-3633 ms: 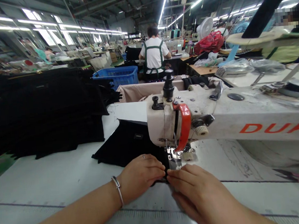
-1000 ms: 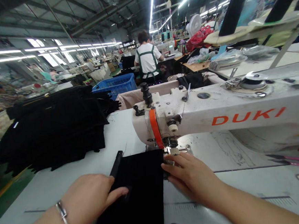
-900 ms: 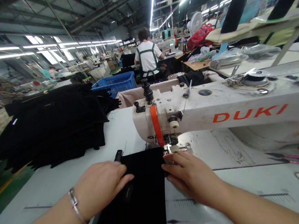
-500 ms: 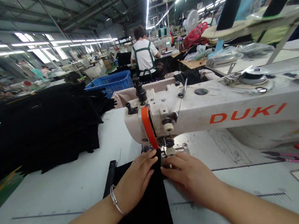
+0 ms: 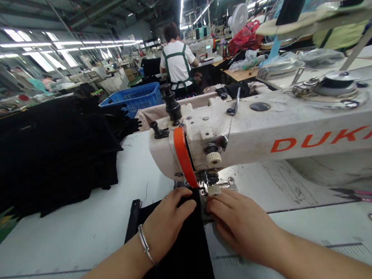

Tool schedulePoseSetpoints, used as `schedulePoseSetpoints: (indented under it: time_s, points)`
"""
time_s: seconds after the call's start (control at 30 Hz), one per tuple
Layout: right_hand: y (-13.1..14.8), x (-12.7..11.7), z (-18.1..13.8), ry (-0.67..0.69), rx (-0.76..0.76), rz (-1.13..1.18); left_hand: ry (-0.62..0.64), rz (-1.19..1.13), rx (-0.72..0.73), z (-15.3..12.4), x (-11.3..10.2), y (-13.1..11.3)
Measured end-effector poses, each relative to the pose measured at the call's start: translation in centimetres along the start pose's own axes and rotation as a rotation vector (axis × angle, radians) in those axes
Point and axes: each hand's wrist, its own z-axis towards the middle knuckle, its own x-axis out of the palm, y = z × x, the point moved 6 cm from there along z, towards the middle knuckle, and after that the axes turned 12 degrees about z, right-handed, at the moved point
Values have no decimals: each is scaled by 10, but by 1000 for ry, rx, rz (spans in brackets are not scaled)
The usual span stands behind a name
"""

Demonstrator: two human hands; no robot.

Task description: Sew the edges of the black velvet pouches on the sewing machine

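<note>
Black fabric (image 5: pixel 185 251) lies flat on the sewing machine table, its right edge running up to the presser foot area (image 5: pixel 214 190). My left hand (image 5: pixel 169 220), wearing a silver bangle, rests on this fabric just left of the needle. Its thumb and index finger are apart, the other fingers mostly hidden. Beside the presser foot, my right hand (image 5: pixel 237 221) is closed with bent fingers pressed together; whatever they pinch is hidden. A white sewing machine (image 5: pixel 243 135) with an orange strip stands over both hands.
A pile of black fabric pieces (image 5: pixel 48 154) covers the left side. Behind the machine are a blue crate (image 5: pixel 137 96) and a seated person (image 5: pixel 176 60). Pink-handled snips (image 5: pixel 371 196) lie at right. A ruler scale (image 5: pixel 227 261) marks the table front.
The camera view has shifted slightly. My left fingers are more bent, with the thumb higher on the fabric. My right fingers have drawn in a little beside the presser foot.
</note>
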Motion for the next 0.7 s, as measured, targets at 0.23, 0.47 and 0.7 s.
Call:
schedulePoseSetpoints:
  time_s: [0.23,0.47,0.7]
  points:
    - [0,12,0,132,-18,-66,-3,-19,16,0,4,4]
    - [2,10,-2,70,-25,-40,-11,-21,11,-4,12,-12]
    - [4,12,-4,76,-26,-41,16,-28,89,1,14,-4]
